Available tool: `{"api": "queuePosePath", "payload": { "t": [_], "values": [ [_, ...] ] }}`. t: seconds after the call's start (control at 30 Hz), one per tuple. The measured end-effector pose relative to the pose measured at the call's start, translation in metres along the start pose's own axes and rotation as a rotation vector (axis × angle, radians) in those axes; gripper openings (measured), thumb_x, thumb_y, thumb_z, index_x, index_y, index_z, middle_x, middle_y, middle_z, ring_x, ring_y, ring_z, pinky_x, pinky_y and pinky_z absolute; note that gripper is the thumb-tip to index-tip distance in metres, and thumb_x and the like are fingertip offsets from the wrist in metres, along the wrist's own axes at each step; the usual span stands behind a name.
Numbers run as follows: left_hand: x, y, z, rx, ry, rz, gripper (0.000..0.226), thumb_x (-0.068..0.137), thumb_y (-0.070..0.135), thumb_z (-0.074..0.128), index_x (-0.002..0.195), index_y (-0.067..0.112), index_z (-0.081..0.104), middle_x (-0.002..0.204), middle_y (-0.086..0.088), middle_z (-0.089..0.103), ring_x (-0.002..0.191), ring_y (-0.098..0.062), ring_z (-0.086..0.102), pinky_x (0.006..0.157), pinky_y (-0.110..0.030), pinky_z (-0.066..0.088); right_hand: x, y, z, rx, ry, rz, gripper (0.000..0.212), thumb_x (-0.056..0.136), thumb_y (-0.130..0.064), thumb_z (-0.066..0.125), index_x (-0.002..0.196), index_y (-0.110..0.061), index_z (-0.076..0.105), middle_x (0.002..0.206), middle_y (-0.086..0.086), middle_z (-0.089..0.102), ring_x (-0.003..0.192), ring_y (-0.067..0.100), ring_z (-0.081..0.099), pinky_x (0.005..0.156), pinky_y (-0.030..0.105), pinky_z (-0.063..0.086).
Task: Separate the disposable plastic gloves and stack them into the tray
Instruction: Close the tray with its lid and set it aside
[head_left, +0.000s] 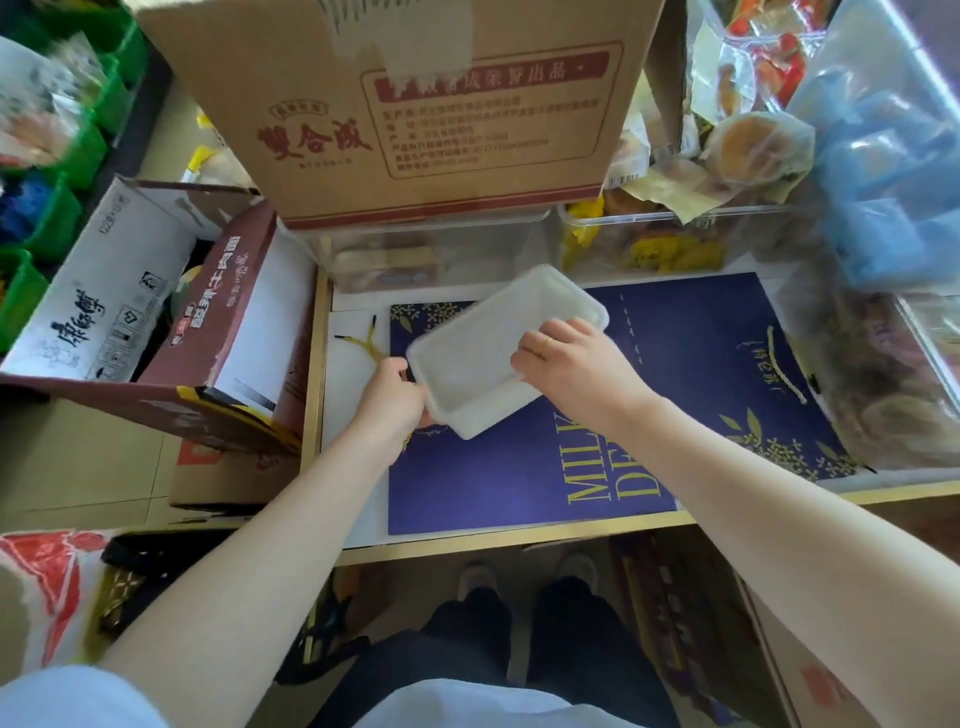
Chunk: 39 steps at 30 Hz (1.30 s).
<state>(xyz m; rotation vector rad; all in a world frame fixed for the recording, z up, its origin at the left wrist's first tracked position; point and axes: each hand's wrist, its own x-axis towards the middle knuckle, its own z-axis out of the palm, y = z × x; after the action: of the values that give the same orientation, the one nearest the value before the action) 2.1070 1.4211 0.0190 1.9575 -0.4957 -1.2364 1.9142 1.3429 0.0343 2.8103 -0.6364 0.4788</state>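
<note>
A translucent white rectangular plastic tray (483, 343) is held tilted a little above a dark blue paper bag (701, 364) that lies flat on the white counter. My left hand (392, 400) grips the tray's near left corner, fingers curled round the rim. On the tray's right side my right hand (569, 364), with a ring on one finger, holds the edge from above. The tray looks empty inside. A bulky clear bag of pale blue plastic items (888, 171), possibly the gloves, sits at the far right.
A big cardboard box (415, 104) stands behind, on clear plastic bins (431, 249) holding packaged food. Open cartons (150, 312) sit left of the counter. Wrapped pastries (758, 145) pile up at the back right. The counter's gold edge (519, 540) runs in front of me.
</note>
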Motion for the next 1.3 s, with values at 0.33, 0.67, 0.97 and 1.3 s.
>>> {"api": "queuePosePath", "payload": {
  "t": [0.33, 0.67, 0.97, 1.3],
  "values": [
    [-0.018, -0.002, 0.002, 1.129, 0.045, 1.222, 0.072, 0.059, 0.051, 0.080, 0.112, 0.004, 0.064, 0.102, -0.009, 0.067, 0.089, -0.030, 0.066, 0.082, -0.041, 0.052, -0.005, -0.005, -0.005, 0.344, 0.008, 0.318, 0.028, 0.087, -0.028, 0.044, 0.085, -0.012, 0.067, 0.084, 0.004, 0.064, 0.070, 0.030, 0.057, 0.060, 0.032, 0.044],
    [-0.009, 0.010, 0.002, 1.126, 0.036, 1.242, 0.059, 0.063, 0.041, 0.071, 0.113, 0.009, 0.063, 0.097, -0.004, 0.069, 0.073, -0.026, 0.066, 0.055, -0.029, 0.051, -0.017, -0.009, -0.002, -0.032, -0.205, 0.242, 0.080, 0.054, -0.037, 0.086, 0.121, -0.009, 0.054, 0.105, 0.008, 0.060, 0.088, 0.029, 0.060, 0.080, 0.038, 0.049],
    [-0.008, 0.007, -0.009, 1.015, -0.052, 1.126, 0.058, 0.071, 0.050, 0.052, 0.117, 0.014, 0.048, 0.105, -0.002, 0.063, 0.084, -0.024, 0.063, 0.062, -0.027, 0.045, -0.021, -0.001, -0.016, 0.187, -0.011, 0.396, 0.079, 0.060, -0.043, 0.082, 0.124, -0.008, 0.053, 0.119, 0.011, 0.059, 0.111, 0.029, 0.053, 0.104, 0.037, 0.030],
    [-0.032, 0.023, -0.011, 0.848, -0.125, 0.984, 0.083, 0.074, 0.048, 0.072, 0.141, 0.019, 0.033, 0.137, 0.001, 0.048, 0.121, -0.017, 0.044, 0.096, -0.028, 0.034, -0.004, 0.004, -0.039, 0.463, 0.071, 0.342, 0.072, 0.074, -0.062, 0.059, 0.127, -0.016, 0.041, 0.116, 0.010, 0.057, 0.103, 0.023, 0.043, 0.088, 0.033, 0.039]
  ]
}}
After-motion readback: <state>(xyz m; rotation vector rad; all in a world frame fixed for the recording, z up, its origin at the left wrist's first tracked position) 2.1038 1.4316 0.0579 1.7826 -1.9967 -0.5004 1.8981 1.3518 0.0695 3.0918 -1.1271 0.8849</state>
